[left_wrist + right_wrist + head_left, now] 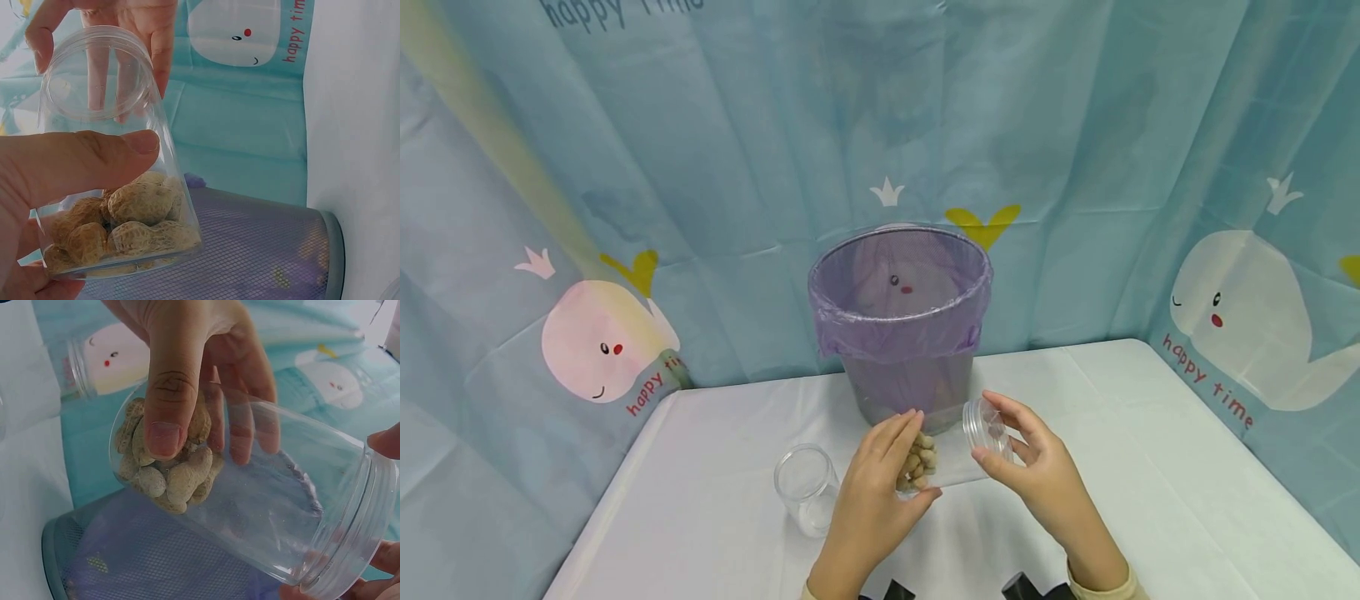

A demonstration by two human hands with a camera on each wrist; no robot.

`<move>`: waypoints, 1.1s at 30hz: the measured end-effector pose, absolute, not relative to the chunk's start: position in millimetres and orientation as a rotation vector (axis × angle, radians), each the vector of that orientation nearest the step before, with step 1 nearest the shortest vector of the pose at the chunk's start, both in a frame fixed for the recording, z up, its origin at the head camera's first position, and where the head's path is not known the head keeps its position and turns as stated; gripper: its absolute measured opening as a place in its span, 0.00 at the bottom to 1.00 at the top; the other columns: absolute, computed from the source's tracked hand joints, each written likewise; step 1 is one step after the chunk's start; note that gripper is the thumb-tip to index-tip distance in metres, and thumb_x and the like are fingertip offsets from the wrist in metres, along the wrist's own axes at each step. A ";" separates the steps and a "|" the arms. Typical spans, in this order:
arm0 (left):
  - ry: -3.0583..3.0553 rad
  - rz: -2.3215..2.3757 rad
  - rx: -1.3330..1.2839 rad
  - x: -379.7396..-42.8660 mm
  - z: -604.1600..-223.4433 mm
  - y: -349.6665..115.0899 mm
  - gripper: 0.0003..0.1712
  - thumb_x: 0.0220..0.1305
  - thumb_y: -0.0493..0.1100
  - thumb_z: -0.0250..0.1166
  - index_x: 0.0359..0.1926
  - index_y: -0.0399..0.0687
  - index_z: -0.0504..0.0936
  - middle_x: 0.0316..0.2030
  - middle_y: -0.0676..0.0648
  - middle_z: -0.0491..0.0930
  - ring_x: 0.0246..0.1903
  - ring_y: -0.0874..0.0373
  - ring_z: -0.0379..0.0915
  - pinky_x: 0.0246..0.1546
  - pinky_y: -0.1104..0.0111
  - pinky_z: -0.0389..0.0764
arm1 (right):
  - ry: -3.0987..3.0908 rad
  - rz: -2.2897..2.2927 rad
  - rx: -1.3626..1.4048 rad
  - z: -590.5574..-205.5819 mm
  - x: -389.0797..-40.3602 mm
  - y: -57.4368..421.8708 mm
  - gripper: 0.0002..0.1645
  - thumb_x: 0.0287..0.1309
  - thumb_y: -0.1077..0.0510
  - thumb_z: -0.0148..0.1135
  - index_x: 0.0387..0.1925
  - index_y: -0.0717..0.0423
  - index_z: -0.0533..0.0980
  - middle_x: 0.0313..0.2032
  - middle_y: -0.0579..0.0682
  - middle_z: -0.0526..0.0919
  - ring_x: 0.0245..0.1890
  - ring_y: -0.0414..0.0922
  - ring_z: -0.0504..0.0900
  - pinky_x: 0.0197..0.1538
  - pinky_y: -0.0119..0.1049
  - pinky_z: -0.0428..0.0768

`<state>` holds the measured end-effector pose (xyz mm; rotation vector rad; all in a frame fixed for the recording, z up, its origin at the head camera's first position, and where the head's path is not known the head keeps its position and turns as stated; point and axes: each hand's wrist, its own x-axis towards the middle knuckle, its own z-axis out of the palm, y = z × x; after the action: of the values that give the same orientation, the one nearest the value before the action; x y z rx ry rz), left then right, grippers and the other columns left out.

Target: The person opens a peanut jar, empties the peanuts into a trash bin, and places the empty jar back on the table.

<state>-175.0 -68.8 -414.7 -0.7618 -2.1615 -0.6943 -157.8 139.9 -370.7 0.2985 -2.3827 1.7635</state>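
Observation:
A clear plastic jar (953,463) lies tilted between both hands, with several unshelled peanuts (140,206) gathered at its bottom end. My left hand (876,487) grips the bottom end, thumb on the near side and fingers round the far side. Around the ringed mouth end, the thumb and fingers of my right hand (1037,462) hold on. The right wrist view shows the peanuts (178,478) through the wall beside the left thumb. Just left of the left hand, a second clear jar (805,483) stands on the table; nothing shows inside it.
Behind the hands stands a mesh waste bin (910,387) with a purple liner (902,337) folded over its rim. The table has a white cover (715,483). A blue curtain (745,167) with whale prints hangs round the back and sides.

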 end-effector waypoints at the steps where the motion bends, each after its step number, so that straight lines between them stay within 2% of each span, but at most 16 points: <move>1: -2.161 -0.694 -0.762 -175.0 -414.8 -68.8 0.58 0.25 0.41 0.89 0.65 0.43 0.75 0.61 0.46 0.77 0.61 0.52 0.73 0.59 0.61 0.82 | -2.380 1.764 0.308 -370.6 -158.0 140.1 0.36 0.61 0.57 0.68 0.69 0.51 0.67 0.69 0.53 0.69 0.67 0.50 0.66 0.69 0.53 0.72; 5: -2.162 -0.690 -0.758 -174.8 -415.1 -68.7 0.58 0.24 0.41 0.89 0.65 0.43 0.75 0.61 0.46 0.77 0.60 0.52 0.73 0.58 0.61 0.82 | -2.359 1.777 0.342 -371.2 -158.6 140.7 0.37 0.61 0.59 0.67 0.70 0.52 0.66 0.70 0.55 0.68 0.69 0.55 0.64 0.69 0.60 0.67; 14: -2.166 -0.689 -0.756 -174.1 -415.7 -68.1 0.58 0.24 0.42 0.89 0.65 0.43 0.75 0.60 0.45 0.78 0.61 0.52 0.73 0.59 0.61 0.82 | -2.367 1.769 0.341 -370.5 -158.8 140.8 0.39 0.59 0.59 0.69 0.71 0.51 0.65 0.71 0.54 0.67 0.70 0.55 0.63 0.68 0.64 0.68; 16: -2.165 -0.696 -0.761 -174.2 -415.8 -67.6 0.58 0.25 0.42 0.89 0.65 0.44 0.74 0.61 0.46 0.78 0.61 0.52 0.73 0.59 0.62 0.81 | -2.380 1.756 0.296 -369.2 -159.1 141.2 0.41 0.59 0.57 0.69 0.72 0.50 0.63 0.71 0.52 0.67 0.69 0.53 0.64 0.68 0.58 0.73; 20: -2.163 -0.702 -0.770 -174.5 -416.2 -66.6 0.60 0.25 0.42 0.89 0.67 0.46 0.73 0.61 0.47 0.77 0.61 0.53 0.73 0.60 0.62 0.81 | -2.381 1.760 0.209 -367.8 -160.0 143.0 0.41 0.61 0.55 0.68 0.72 0.48 0.62 0.69 0.49 0.67 0.66 0.50 0.67 0.61 0.30 0.77; 22: -2.163 -0.698 -0.773 -174.6 -416.3 -66.2 0.60 0.25 0.42 0.89 0.67 0.47 0.73 0.62 0.47 0.77 0.61 0.53 0.73 0.60 0.62 0.81 | -2.370 1.782 0.188 -367.6 -160.1 143.8 0.39 0.62 0.56 0.67 0.72 0.49 0.63 0.68 0.50 0.69 0.64 0.49 0.68 0.55 0.21 0.76; 24: -2.163 -0.692 -0.772 -174.7 -416.5 -66.1 0.61 0.25 0.42 0.89 0.67 0.47 0.72 0.62 0.47 0.77 0.61 0.53 0.73 0.60 0.62 0.81 | -2.366 1.802 0.176 -367.7 -160.3 144.0 0.37 0.62 0.56 0.67 0.71 0.50 0.65 0.67 0.52 0.70 0.62 0.49 0.68 0.52 0.20 0.77; 27: -2.164 -0.686 -0.771 -174.8 -416.7 -66.2 0.60 0.25 0.42 0.89 0.67 0.46 0.73 0.62 0.47 0.77 0.61 0.52 0.73 0.60 0.62 0.81 | -2.382 1.818 0.151 -367.9 -160.2 143.4 0.36 0.62 0.56 0.67 0.69 0.51 0.67 0.65 0.53 0.71 0.59 0.47 0.68 0.48 0.24 0.80; 33: -2.164 -0.701 -0.768 -174.9 -416.1 -66.2 0.60 0.25 0.42 0.89 0.67 0.46 0.73 0.61 0.46 0.78 0.61 0.53 0.73 0.60 0.62 0.80 | -2.415 1.841 0.103 -367.7 -160.1 142.1 0.35 0.59 0.54 0.70 0.67 0.49 0.69 0.63 0.54 0.73 0.51 0.47 0.77 0.43 0.27 0.83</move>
<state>-174.9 -66.2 -416.1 -0.7684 -2.1641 -0.7014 -160.1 142.1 -367.7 0.1030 -2.4153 1.8407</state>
